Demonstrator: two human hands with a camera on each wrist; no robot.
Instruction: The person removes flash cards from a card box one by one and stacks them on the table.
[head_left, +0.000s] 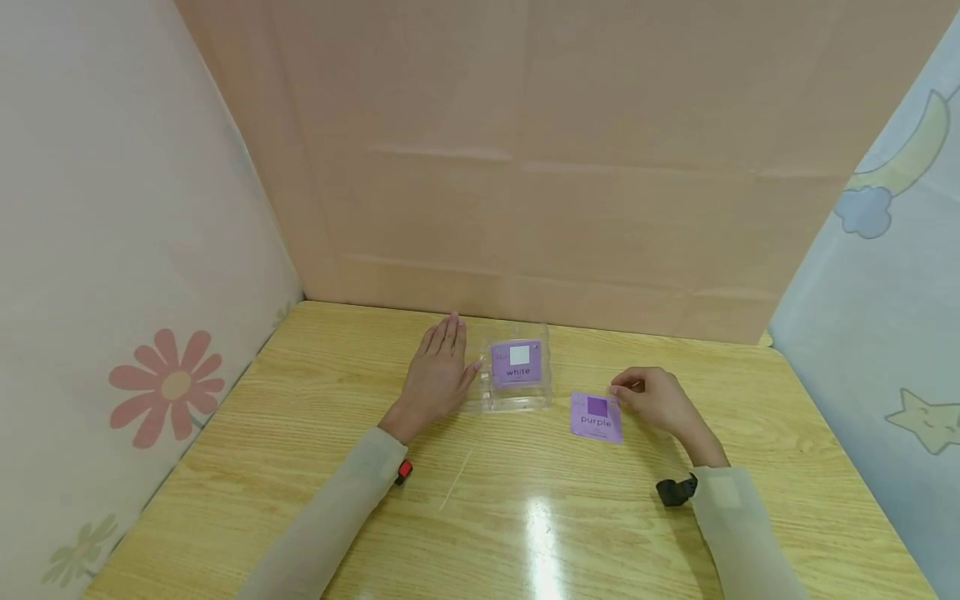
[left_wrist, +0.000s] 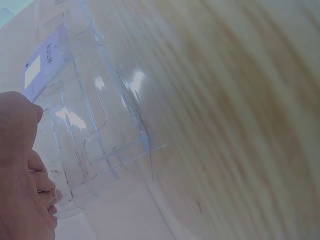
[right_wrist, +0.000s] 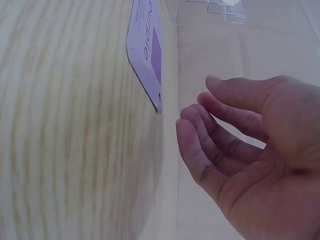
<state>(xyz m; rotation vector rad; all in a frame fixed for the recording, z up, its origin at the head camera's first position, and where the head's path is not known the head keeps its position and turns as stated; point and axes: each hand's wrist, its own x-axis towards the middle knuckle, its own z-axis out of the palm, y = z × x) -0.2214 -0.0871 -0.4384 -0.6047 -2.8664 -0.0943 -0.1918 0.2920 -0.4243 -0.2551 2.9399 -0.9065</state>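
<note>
A clear plastic tray (head_left: 545,375) lies near the back of the table, with a purple card reading "white" (head_left: 516,372) in its right part. Over the tray's left side my left hand (head_left: 437,375) is laid with long, straight fingers, hiding some of it. To the right of the tray, flat on the wood, is a card reading "purple" (head_left: 596,418). My right hand (head_left: 657,400) is beside that card's upper right corner. In the right wrist view its fingers are loosely bent, with nothing between them, and a gap separates them from the card (right_wrist: 145,50).
The wooden table (head_left: 495,508) runs back to a tan hanging sheet (head_left: 525,208). Patterned cloth walls stand on the left (head_left: 142,275) and right (head_left: 885,333). Each wrist wears a small device, and light glares off the table's front.
</note>
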